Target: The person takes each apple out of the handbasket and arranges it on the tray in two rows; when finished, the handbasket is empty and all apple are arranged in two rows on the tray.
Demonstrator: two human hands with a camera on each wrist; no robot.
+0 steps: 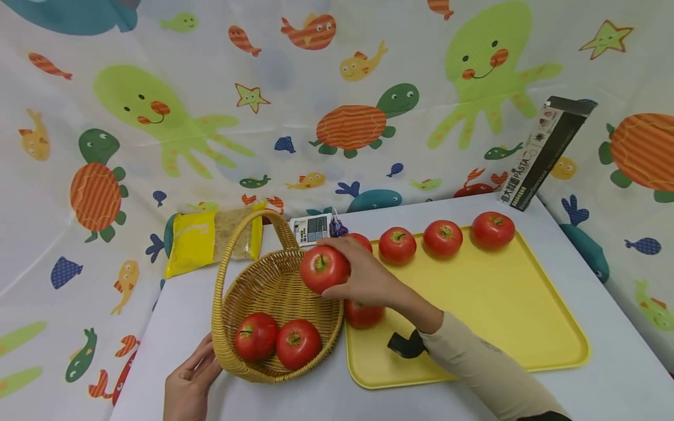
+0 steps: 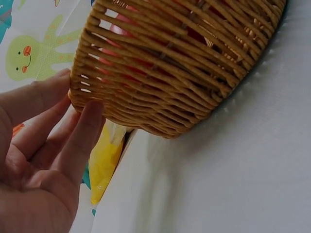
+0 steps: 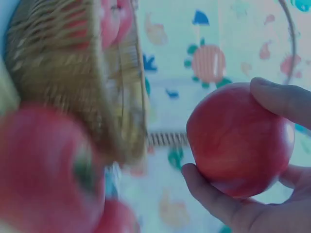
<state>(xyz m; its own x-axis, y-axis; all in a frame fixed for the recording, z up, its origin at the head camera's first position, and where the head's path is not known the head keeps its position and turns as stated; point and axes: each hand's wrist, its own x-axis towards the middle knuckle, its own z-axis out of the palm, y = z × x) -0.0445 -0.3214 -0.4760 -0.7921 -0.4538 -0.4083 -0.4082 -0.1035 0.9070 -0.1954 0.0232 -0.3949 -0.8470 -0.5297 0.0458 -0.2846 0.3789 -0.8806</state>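
Observation:
My right hand (image 1: 363, 275) grips a red apple (image 1: 323, 269) between thumb and fingers, above the right part of the wicker basket (image 1: 231, 351). In the right wrist view, the held apple (image 3: 240, 141) is off to the side of the basket's rim. Two apples (image 1: 298, 344) lie inside the basket, towards the front. At the basket's left side is my left hand (image 1: 193, 374). Its fairly straight fingertips touch the woven wall (image 2: 160, 82) in the left wrist view. Several apples sit on the yellow tray (image 1: 474, 316), one (image 1: 363, 314) partly covered by my right hand.
The basket's tall handle (image 1: 218, 304) arches over its opening. Behind the basket lies a yellow packet (image 1: 195, 242), with a small white label card (image 1: 313, 229) beside it. A black-and-white pasta box (image 1: 544, 155) leans on the printed cloth at the back right.

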